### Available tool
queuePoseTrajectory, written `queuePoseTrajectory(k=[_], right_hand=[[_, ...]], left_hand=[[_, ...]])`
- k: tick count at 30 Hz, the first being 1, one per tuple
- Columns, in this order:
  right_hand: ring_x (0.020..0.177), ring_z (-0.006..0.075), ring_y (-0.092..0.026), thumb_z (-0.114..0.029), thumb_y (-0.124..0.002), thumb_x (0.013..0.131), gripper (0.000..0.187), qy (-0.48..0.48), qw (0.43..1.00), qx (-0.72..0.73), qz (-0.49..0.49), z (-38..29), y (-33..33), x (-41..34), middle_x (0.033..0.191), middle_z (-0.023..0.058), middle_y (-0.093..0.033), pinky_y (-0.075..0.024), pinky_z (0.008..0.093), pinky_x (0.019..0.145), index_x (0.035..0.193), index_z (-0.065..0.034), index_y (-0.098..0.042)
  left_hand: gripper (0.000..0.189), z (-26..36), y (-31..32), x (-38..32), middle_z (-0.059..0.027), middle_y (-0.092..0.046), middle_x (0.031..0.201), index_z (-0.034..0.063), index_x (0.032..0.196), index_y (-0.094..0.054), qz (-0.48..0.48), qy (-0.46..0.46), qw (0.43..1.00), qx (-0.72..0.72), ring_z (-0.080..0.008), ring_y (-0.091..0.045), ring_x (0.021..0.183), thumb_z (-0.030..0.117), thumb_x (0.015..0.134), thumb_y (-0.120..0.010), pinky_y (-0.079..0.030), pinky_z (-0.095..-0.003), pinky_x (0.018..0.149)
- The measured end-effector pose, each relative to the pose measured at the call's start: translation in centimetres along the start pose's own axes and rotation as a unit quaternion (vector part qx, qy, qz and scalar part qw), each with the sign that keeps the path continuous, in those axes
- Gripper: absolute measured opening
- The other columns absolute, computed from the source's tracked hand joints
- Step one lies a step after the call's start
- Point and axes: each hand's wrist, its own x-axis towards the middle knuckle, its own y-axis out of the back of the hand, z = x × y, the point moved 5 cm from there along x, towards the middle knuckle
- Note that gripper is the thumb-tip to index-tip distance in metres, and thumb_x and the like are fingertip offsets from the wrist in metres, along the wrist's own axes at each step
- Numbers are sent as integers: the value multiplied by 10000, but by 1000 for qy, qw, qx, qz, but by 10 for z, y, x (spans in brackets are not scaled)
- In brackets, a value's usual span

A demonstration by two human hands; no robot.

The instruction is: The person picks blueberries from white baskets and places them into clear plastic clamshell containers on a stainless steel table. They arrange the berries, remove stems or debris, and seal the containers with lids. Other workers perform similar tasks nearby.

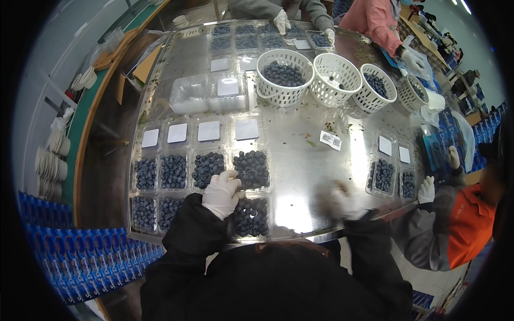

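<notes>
My left hand [223, 194], in a white glove, rests among open clear plastic clamshells of blueberries, its fingertips at the edge of one filled clamshell [251, 169]. Whether its fingers hold anything is hidden. Below them lies another filled clamshell [251, 217], and to the left stand several more [173, 171] in two rows. Square white pads [246, 129] lie in the raised lids. My right hand [341, 199], gloved and blurred by motion, is over the steel table [299, 180] to the right of these clamshells; what it holds cannot be told.
White perforated baskets [284, 94] with blueberries stand in a row beyond. Stacked empty clamshells [188, 96] are at the back left. A printed label [330, 140] lies mid-table. Co-workers' gloved hands [282, 22] are across the table; another worker's hand [426, 189] is near two filled clamshells [384, 176] at right.
</notes>
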Motion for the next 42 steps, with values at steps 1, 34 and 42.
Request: queuePoseTrajectory(k=[1,34,42], right_hand=[[769,174,-641,-172,-589,921,397,37,998,26,-47,-44,-32,5,897,96,-668,-536,317,723,1280,-3,-554],[608,109,-592,60,-607,842,285,-95,911,402,5,-91,-14,-19,838,82,-567,-565,234,489,1076,4,-454],[611,113,-597,73,-591,830,284,-111,914,389,-23,-89,-12,-30,805,74,-569,-561,242,488,1062,-10,-450]], left_hand=[[222,1,2,1,-109,-590,1196,79,945,-689,1,0,1000,-7,-336,-556,1025,189,761,-748,-463,-409,907],[789,118,-10,24,-119,-436,1419,85,1509,-167,-231,45,511,-827,-262,-524,1253,12,835,-571,-496,-445,998],[784,127,-2,18,-146,-475,1379,49,1494,-174,-236,71,492,-835,-272,-563,1210,18,824,-579,-550,-426,932]])
